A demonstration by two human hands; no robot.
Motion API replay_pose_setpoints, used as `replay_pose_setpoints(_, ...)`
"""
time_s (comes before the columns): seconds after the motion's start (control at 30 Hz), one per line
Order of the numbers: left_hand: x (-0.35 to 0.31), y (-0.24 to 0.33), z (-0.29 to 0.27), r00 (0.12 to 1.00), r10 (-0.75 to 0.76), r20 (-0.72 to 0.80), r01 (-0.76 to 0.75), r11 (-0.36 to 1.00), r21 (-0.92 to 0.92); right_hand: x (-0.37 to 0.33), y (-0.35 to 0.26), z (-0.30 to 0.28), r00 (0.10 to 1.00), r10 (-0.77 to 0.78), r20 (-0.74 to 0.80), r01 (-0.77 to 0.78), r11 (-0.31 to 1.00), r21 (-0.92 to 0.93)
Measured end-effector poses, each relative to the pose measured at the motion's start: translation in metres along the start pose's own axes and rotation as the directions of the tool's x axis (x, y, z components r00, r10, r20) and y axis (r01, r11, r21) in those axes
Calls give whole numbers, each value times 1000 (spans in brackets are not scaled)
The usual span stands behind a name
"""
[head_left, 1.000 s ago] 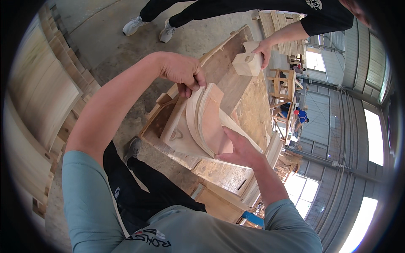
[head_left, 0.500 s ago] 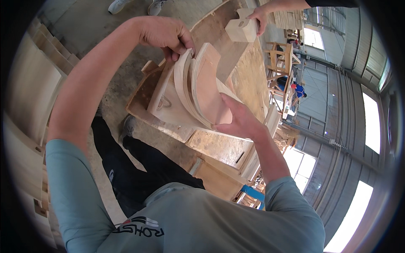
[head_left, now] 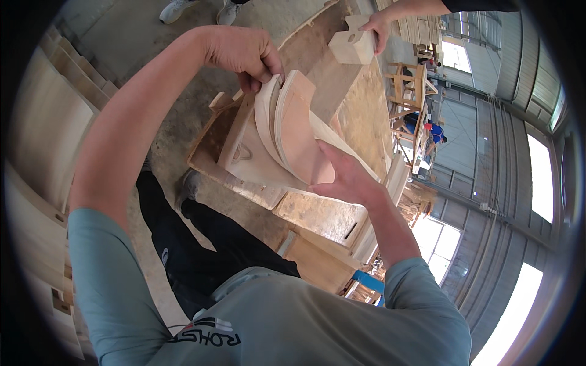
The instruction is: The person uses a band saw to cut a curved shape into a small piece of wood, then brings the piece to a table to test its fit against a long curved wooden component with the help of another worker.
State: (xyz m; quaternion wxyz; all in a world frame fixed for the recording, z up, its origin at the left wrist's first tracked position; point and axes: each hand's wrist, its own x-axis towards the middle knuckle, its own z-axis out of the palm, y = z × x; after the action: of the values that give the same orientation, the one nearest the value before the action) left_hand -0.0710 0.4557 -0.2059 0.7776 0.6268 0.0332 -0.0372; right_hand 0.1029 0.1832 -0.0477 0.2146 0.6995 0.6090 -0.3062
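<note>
My left hand [head_left: 247, 61] pinches the far end of a narrow curved plywood strip [head_left: 264, 110], fingertips closed over its top edge. Against the strip's right side lies a wider curved plywood piece [head_left: 297, 125], nested along the same bend, with a thin gap toward the far end. Around the near end of the wider piece my right hand [head_left: 348, 174] is closed, thumb on its inner face; its other fingers are mostly hidden. Both curved pieces rest over a pale wooden panel [head_left: 241, 163] with an oval mark near its left corner.
A wooden workbench [head_left: 363, 110] lies beneath. At its far side a co-worker's hand [head_left: 378, 30] holds a notched pale wooden block [head_left: 353, 47]. Large curved panels [head_left: 52, 146] stand at my left. Wooden frames [head_left: 408, 85] and other people are farther off right.
The gap between the two curved plywood pieces has narrowed, and the wider piece's far end has come down a little. Both hands keep their hold.
</note>
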Motion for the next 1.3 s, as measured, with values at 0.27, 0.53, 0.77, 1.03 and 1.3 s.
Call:
replay_pose_setpoints(0.27, 1, 4, -2, 1000, -3, 30, 2, 999, 46, 7, -9, -6, 1000, 27, 6, -27, 996, 89)
replay_pose_setpoints(0.53, 1, 0, -1, 999, 21, 42, -20, 1000, -6, 6, -13, -3, 999, 31, -20, -30, 998, 56)
replay_pose_setpoints(0.77, 2, 3, 4, 999, 3, 36, -4, 1000, 17, 6, -18, -5, 999, 38, -22, -38, 999, 36)
replay_pose_setpoints(1.03, 7, -2, 2, 997, -1, 73, 0, 1000, 14, 4, -9, 2, 1000, 12, -28, -12, 1000, 3)
replay_pose_setpoints(1.3, 8, -3, 1, 995, -28, 94, 28, 1000, 1, 9, -4, 0, 1000, -23, -12, 24, 996, 83)
